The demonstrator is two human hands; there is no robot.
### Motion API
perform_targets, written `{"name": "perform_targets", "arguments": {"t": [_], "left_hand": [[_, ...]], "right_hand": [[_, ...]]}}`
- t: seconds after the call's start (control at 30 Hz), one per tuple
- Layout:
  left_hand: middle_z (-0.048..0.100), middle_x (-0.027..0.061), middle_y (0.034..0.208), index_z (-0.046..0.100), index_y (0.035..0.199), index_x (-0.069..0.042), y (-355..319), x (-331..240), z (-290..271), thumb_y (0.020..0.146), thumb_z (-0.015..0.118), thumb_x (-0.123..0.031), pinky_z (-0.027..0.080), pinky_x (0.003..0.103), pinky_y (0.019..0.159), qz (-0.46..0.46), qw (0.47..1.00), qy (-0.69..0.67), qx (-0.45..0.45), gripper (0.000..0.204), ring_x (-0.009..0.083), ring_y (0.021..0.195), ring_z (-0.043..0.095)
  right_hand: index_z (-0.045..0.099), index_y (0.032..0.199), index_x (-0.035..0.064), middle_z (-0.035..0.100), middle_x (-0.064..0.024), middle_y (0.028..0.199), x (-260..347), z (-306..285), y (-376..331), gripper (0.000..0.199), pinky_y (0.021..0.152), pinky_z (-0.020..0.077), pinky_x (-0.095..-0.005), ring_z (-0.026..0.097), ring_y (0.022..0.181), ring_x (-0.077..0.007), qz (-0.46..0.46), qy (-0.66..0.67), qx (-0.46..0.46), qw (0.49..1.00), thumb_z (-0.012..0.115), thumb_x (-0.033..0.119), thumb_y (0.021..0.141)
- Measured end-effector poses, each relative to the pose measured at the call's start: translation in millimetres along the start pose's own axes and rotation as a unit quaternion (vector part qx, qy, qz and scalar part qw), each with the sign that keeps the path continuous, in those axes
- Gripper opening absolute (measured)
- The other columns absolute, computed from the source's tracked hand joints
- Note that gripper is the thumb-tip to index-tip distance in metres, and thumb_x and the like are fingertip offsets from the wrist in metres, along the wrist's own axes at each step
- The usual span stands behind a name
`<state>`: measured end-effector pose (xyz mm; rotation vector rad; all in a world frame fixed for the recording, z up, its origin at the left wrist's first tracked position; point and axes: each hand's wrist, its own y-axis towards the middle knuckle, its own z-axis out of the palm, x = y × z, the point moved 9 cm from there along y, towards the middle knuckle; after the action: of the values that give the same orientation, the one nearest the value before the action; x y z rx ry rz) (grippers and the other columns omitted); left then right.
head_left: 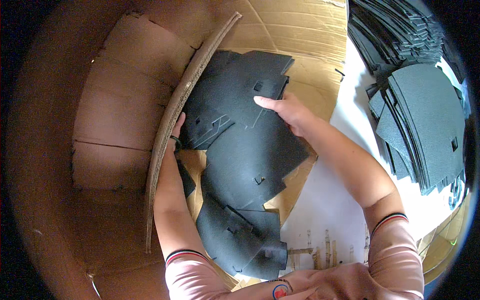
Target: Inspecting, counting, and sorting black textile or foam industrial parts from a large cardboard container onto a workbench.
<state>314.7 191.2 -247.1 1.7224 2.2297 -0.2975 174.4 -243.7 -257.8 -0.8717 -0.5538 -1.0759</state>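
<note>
Inside a cardboard box lies a pile of black die-cut sheets, foam-like, with small rectangular holes and stepped edges. My right hand grips the upper black sheets at their right edge, its thumb on top and its fingers hidden underneath. At the left edge of the same sheets, my left hand is against them beside the cardboard wall; most of its fingers are out of sight. Nearer me, another black sheet overlaps lower sheets, which lie at differing angles.
A cardboard divider curves along my left arm, with a brown cardboard compartment beyond it. To the right, a white surface bears a stack of black sheets. Behind that stand more tightly packed black sheets.
</note>
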Motion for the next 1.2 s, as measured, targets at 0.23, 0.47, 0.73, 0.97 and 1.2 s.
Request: {"name": "perform_targets", "arguments": {"t": [0.23, 0.47, 0.73, 0.97, 1.2], "left_hand": [[0.051, 0.0174, 0.127, 0.050, 0.121, -0.004, -44, -20, 7, 0.064, 0.059, -0.080, 0.043, 0.035, 0.072, -0.218, 0.935, -0.269, 0.078, 0.095, 0.0219, 0.079, 0.048], [0.055, 0.0149, 0.125, 0.050, 0.127, -0.008, -37, -21, 7, 0.073, 0.069, -0.059, 0.044, 0.038, 0.085, -0.153, 0.858, -0.475, 0.122, 0.077, 0.0227, 0.095, 0.055], [0.059, 0.0109, 0.117, 0.053, 0.123, -0.009, -9, -13, 40, 0.077, 0.070, -0.048, 0.046, 0.038, 0.084, -0.135, 0.885, -0.404, 0.186, 0.062, 0.0219, 0.095, 0.058], [0.067, 0.0028, 0.100, 0.060, 0.115, -0.012, -48, -74, 75, 0.082, 0.069, -0.023, 0.048, 0.039, 0.087, -0.156, 0.910, -0.317, 0.215, 0.036, 0.0209, 0.095, 0.062], [0.066, 0.0013, 0.102, 0.064, 0.103, -0.011, -57, -101, 19, 0.080, 0.071, -0.011, 0.047, 0.040, 0.085, -0.089, 0.767, -0.581, 0.255, 0.024, 0.0204, 0.098, 0.059]], "right_hand": [[0.061, 0.107, -0.0030, 0.067, -0.0165, 0.099, 16, -31, 14, 0.040, 0.077, 0.0528, -0.0430, 0.066, 0.082, -0.0277, 0.014, 0.027, 0.004, 1.000, 0.075, 0.016, 0.075], [0.059, 0.112, -0.0032, 0.067, -0.0164, 0.099, 63, -12, -30, 0.044, 0.081, 0.0537, -0.0422, 0.066, 0.085, -0.0285, -0.021, 0.097, 0.073, 0.992, 0.074, 0.017, 0.075], [0.053, 0.117, -0.0063, 0.065, -0.0184, 0.104, 81, -22, -108, 0.046, 0.080, 0.0550, -0.0362, 0.066, 0.088, -0.0254, -0.069, 0.077, 0.067, 0.992, 0.070, 0.014, 0.079], [0.051, 0.121, -0.0049, 0.061, -0.0194, 0.109, 129, -35, -165, 0.044, 0.087, 0.0508, -0.0361, 0.062, 0.096, -0.0262, -0.187, 0.065, -0.026, 0.980, 0.063, 0.003, 0.080], [0.053, 0.122, -0.0011, 0.058, -0.0144, 0.118, 170, -14, -206, 0.050, 0.098, 0.0395, -0.0317, 0.053, 0.110, -0.0245, -0.247, 0.036, -0.059, 0.966, 0.071, 0.012, 0.077]]}}
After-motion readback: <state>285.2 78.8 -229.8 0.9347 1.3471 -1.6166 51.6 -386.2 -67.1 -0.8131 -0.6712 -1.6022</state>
